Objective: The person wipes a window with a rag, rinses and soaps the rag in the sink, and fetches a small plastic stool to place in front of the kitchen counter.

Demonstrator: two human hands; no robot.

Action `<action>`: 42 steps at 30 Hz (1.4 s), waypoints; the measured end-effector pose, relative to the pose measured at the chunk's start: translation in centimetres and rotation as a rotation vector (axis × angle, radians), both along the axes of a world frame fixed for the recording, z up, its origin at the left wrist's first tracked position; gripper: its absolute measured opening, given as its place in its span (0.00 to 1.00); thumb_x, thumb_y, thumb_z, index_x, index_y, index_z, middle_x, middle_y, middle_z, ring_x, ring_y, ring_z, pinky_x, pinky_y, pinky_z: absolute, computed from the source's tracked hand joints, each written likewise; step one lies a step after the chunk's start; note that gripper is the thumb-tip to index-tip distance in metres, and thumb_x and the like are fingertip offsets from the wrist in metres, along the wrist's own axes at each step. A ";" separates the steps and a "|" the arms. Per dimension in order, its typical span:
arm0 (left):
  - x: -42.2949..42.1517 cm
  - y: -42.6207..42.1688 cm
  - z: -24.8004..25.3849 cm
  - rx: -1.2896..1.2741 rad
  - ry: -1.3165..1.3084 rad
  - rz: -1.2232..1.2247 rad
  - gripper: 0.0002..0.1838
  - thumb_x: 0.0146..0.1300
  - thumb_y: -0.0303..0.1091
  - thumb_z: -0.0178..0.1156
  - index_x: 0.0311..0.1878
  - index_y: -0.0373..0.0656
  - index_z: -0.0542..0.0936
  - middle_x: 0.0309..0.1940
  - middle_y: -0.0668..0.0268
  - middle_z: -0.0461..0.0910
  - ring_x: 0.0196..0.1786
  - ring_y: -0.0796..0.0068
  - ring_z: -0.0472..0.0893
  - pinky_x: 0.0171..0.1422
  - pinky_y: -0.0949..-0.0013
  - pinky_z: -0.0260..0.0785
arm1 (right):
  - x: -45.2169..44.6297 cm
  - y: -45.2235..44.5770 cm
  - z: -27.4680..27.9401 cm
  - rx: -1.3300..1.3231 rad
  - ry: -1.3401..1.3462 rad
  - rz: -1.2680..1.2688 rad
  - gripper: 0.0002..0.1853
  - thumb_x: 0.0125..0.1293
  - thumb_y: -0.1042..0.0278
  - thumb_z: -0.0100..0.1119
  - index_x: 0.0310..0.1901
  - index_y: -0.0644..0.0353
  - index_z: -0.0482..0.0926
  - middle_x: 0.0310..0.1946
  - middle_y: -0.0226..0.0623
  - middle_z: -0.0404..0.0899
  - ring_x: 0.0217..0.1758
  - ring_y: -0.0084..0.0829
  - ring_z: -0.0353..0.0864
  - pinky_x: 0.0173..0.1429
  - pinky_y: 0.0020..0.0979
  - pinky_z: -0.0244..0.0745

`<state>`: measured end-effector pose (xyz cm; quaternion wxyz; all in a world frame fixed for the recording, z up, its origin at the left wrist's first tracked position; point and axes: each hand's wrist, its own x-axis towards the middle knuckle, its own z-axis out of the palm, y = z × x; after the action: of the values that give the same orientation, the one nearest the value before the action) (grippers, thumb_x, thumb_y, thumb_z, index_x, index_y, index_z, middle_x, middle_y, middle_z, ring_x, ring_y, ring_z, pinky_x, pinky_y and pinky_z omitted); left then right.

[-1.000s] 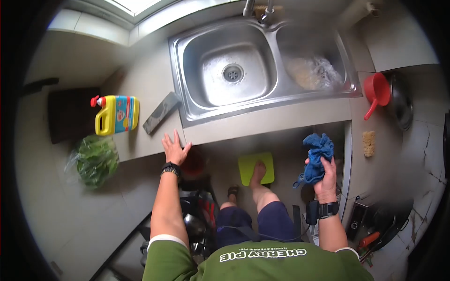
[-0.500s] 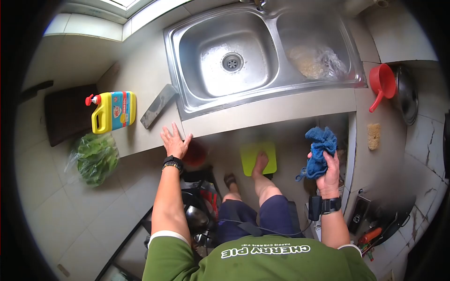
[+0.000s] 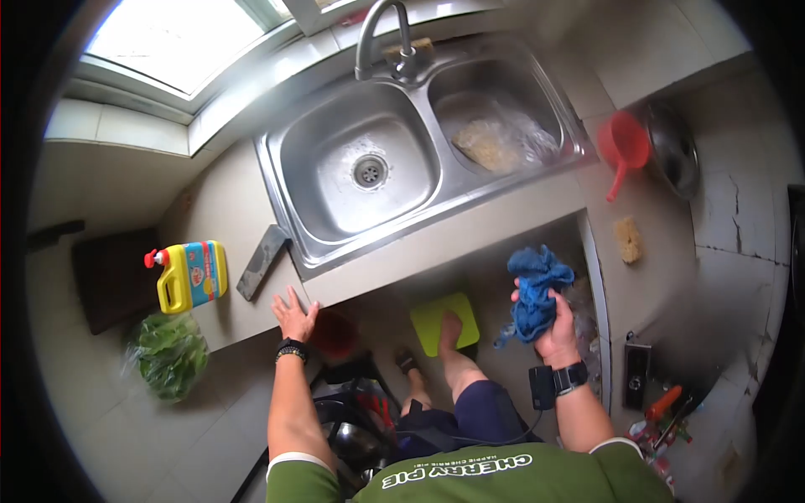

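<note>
A crumpled blue cloth (image 3: 539,289) is gripped in my right hand (image 3: 560,334), held in front of the counter's open lower space. My left hand (image 3: 293,317) rests at the counter's front edge with its fingers spread and nothing in them. Just beyond those fingertips lies a grey, flat stone-like block (image 3: 263,262), touching the sink's left corner. A yellow jug with a red pump (image 3: 193,277) stands to the left of the block. Ahead is the double-bowl steel sink (image 3: 323,257), its left bowl showing a drain.
A clear bag with pale contents (image 3: 495,147) lies in the right bowl below the faucet (image 3: 394,42). Bagged leafy greens (image 3: 170,356) sit at the left. On the right are a red dipper (image 3: 623,142), a metal lid (image 3: 673,151) and a sponge (image 3: 628,240).
The view has tilted up and turned, bringing the faucet and window further into sight. My right hand still holds the cloth; my left hand stays at the counter edge.
</note>
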<state>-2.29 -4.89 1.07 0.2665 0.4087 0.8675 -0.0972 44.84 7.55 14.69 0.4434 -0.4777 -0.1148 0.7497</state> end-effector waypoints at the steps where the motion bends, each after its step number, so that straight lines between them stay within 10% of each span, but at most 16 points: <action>1: -0.4 -0.1 -0.3 0.008 0.012 -0.027 0.49 0.59 0.61 0.54 0.74 0.43 0.47 0.70 0.31 0.40 0.73 0.33 0.39 0.76 0.47 0.33 | -0.2 0.2 0.3 -0.009 0.071 -0.008 0.28 0.65 0.53 0.49 0.58 0.68 0.68 0.53 0.46 0.75 0.47 0.36 0.78 0.43 0.32 0.78; 16: -0.4 0.1 -0.4 0.010 0.041 -0.068 0.48 0.60 0.63 0.53 0.75 0.47 0.45 0.70 0.32 0.40 0.73 0.32 0.38 0.75 0.44 0.37 | -0.5 -0.5 0.7 -0.053 0.074 -0.075 0.22 0.66 0.57 0.50 0.56 0.65 0.71 0.48 0.46 0.77 0.50 0.38 0.78 0.55 0.36 0.74; 23: -1.5 -1.3 -2.8 -0.006 0.078 -0.051 0.49 0.57 0.65 0.55 0.75 0.57 0.44 0.73 0.41 0.36 0.74 0.33 0.38 0.72 0.40 0.45 | -1.2 -0.9 1.3 0.019 0.036 -0.002 0.21 0.65 0.51 0.57 0.48 0.60 0.74 0.36 0.36 0.77 0.37 0.31 0.76 0.40 0.31 0.74; 34: -2.5 -1.1 -3.6 0.049 0.138 -0.174 0.50 0.57 0.64 0.56 0.75 0.54 0.44 0.73 0.41 0.42 0.74 0.35 0.41 0.72 0.42 0.49 | -3.2 0.7 6.0 0.149 -0.203 0.048 0.19 0.63 0.81 0.53 0.57 0.62 0.71 0.46 0.32 0.79 0.45 0.23 0.79 0.52 0.26 0.75; 42: 7.5 5.7 8.0 0.327 -0.903 0.104 0.31 0.67 0.55 0.51 0.63 0.40 0.70 0.53 0.49 0.77 0.55 0.58 0.76 0.64 0.65 0.65 | -5.4 0.8 9.2 0.214 -0.164 0.157 0.18 0.62 0.79 0.57 0.55 0.65 0.73 0.43 0.32 0.80 0.44 0.22 0.79 0.52 0.24 0.74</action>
<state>5.22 0.82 9.11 0.5531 0.4026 0.6884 0.2411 39.40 8.33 23.88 0.4208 -0.4771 -0.2669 0.7240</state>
